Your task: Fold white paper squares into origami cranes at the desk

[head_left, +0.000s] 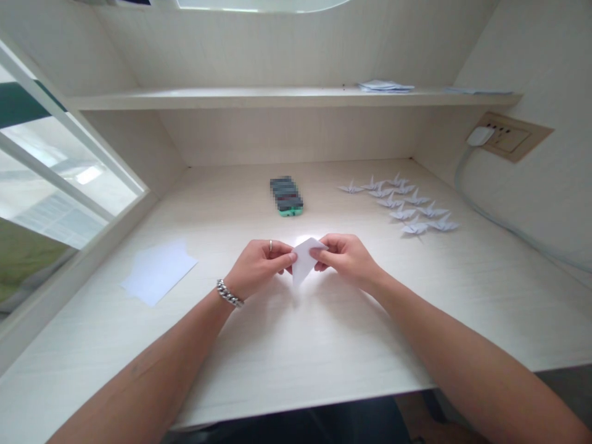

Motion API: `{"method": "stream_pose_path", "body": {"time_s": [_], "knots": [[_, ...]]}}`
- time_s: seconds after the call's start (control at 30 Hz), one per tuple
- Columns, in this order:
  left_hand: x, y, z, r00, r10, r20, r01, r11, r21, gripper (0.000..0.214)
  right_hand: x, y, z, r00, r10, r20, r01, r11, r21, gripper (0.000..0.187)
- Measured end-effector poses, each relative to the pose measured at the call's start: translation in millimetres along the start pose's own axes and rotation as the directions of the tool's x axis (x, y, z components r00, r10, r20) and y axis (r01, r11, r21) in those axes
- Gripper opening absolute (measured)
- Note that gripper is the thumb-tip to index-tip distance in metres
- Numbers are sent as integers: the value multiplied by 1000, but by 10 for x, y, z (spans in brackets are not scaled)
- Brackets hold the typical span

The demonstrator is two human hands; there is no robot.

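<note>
A small folded piece of white paper (303,260) is held just above the middle of the pale desk (296,345). My left hand (257,266), with a ring and a metal bracelet, pinches its left edge. My right hand (346,257) pinches its upper right corner. The paper tapers to a point toward me. Both hands are closed on it, fingertips almost meeting.
Several folded white paper cranes (407,203) lie at the back right. A phone in a teal case (287,196) lies behind my hands. Loose white sheets (157,271) lie at the left. A shelf (296,97) carries more paper (385,86). A plug and cable (481,137) sit on the right wall.
</note>
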State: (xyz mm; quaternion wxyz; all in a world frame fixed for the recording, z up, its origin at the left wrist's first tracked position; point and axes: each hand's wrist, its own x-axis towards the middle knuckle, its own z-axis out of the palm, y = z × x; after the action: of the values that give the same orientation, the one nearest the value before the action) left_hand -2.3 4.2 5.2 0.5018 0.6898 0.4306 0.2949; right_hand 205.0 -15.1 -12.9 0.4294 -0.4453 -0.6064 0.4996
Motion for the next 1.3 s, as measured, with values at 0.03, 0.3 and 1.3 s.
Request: {"method": "stream_pose_path", "body": {"time_s": [0.03,0.3,1.3], "knots": [[-1,0,3,1000,-6,-9,6,1000,-22,21,-2,14,7,1000,20,3,-20,1000,8,30],[10,-40,18,995,-75,-60,59,972,-227,23,1,41,58,998,-43,42,39,994,104,25],[3,-60,81,984,36,-173,-59,990,-130,26,-23,-13,151,998,-57,-36,58,998,21,6]]}}
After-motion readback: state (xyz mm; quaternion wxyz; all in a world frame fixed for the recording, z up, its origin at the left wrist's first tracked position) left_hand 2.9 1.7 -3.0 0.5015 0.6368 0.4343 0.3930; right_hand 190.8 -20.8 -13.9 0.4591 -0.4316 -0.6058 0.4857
